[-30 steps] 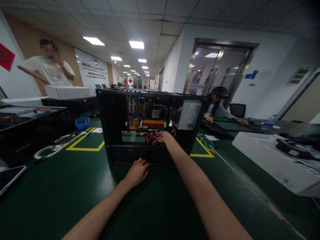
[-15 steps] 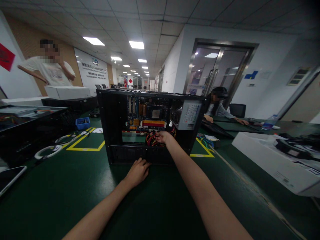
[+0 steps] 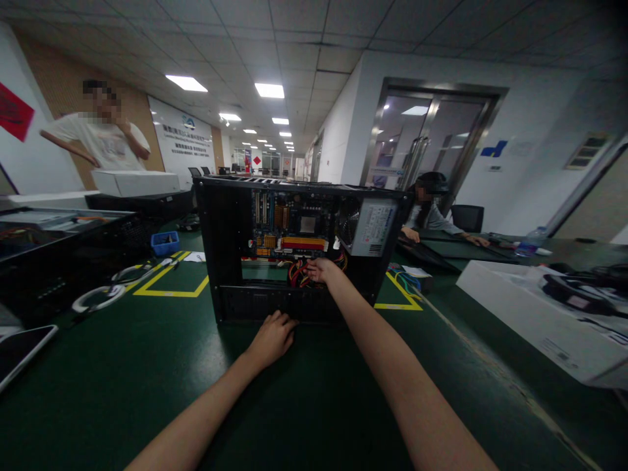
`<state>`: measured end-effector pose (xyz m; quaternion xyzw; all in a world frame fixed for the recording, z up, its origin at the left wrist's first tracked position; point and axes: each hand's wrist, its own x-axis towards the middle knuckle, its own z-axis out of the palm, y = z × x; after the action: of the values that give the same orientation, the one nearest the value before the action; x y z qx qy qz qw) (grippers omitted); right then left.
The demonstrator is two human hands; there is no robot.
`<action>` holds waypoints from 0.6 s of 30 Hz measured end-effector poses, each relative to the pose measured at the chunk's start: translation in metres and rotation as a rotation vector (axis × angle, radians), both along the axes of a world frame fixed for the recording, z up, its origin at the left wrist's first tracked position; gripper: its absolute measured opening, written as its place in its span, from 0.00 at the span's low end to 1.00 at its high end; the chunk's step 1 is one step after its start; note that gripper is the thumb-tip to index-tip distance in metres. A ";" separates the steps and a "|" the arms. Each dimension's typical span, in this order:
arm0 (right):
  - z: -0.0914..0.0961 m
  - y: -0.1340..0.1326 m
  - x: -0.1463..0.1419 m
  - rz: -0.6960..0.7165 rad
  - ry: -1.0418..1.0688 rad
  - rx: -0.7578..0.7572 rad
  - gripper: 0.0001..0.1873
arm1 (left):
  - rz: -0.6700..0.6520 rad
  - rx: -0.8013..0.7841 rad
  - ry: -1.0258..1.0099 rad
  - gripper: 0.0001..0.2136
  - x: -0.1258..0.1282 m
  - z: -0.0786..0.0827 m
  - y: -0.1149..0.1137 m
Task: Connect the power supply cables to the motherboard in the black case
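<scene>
A black computer case (image 3: 210, 248) stands upright and open-sided on the green table in front of me. Inside it I see a motherboard (image 3: 289, 222) with red and yellow memory slots, and a power supply (image 3: 375, 226) at the upper right. My right hand (image 3: 320, 269) reaches into the case below the motherboard, its fingers closed on a bundle of red, yellow and black power cables (image 3: 297, 273). The fingertips are partly lost among the wires. My left hand (image 3: 271, 337) lies on the table against the case's lower front edge, fingers loosely bent, holding nothing.
Left are another opened case (image 3: 63, 248), a blue bin (image 3: 165, 243), white cable coils (image 3: 98, 298) and a tablet-like device (image 3: 24, 353). A white box (image 3: 530, 320) with black cables stands right. One person stands at the far left; another sits behind the case, hands on the table.
The view has shifted very slightly. Both my hands keep their places, the right among the cables and the left at the case's lower edge.
</scene>
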<state>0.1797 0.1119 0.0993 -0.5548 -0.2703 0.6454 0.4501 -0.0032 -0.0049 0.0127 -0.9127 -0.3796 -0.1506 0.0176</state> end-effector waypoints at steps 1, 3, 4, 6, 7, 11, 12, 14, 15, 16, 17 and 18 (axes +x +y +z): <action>0.000 0.000 0.000 0.009 0.002 0.004 0.08 | 0.000 0.001 0.003 0.14 0.000 0.000 0.000; -0.001 0.000 0.001 0.031 0.002 0.011 0.08 | 0.000 0.004 0.007 0.14 0.000 -0.001 0.001; -0.001 0.000 0.001 0.041 -0.001 0.012 0.08 | 0.000 0.007 0.006 0.13 0.000 -0.002 0.001; -0.002 0.000 0.002 0.062 -0.006 0.019 0.07 | 0.000 0.010 0.002 0.13 0.000 -0.003 0.001; -0.002 0.000 0.002 0.070 -0.009 0.020 0.07 | 0.000 0.010 -0.001 0.14 0.000 -0.003 0.001; -0.002 -0.001 0.002 0.062 -0.014 0.010 0.08 | -0.010 0.018 -0.014 0.13 0.000 -0.002 0.002; -0.002 -0.002 0.001 0.056 -0.019 0.006 0.07 | -0.013 0.020 -0.016 0.13 -0.001 -0.001 0.001; -0.002 -0.003 0.001 0.060 -0.031 0.006 0.07 | -0.017 0.016 -0.015 0.13 0.000 0.000 0.001; -0.002 -0.003 0.000 0.071 -0.041 0.008 0.06 | -0.017 0.014 -0.015 0.13 0.000 0.000 0.001; -0.003 -0.004 0.000 0.086 -0.051 0.013 0.06 | -0.015 0.012 -0.015 0.13 0.000 0.000 0.001; -0.004 -0.004 -0.001 0.105 -0.065 0.019 0.05 | -0.014 0.010 -0.014 0.13 0.000 -0.001 0.001; -0.004 -0.005 -0.002 0.125 -0.081 0.027 0.05 | -0.012 0.010 -0.014 0.13 0.000 -0.001 0.001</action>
<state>0.1781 0.1071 0.0951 -0.5564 -0.3312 0.6456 0.4049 -0.0032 -0.0035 0.0119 -0.9138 -0.3732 -0.1589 0.0185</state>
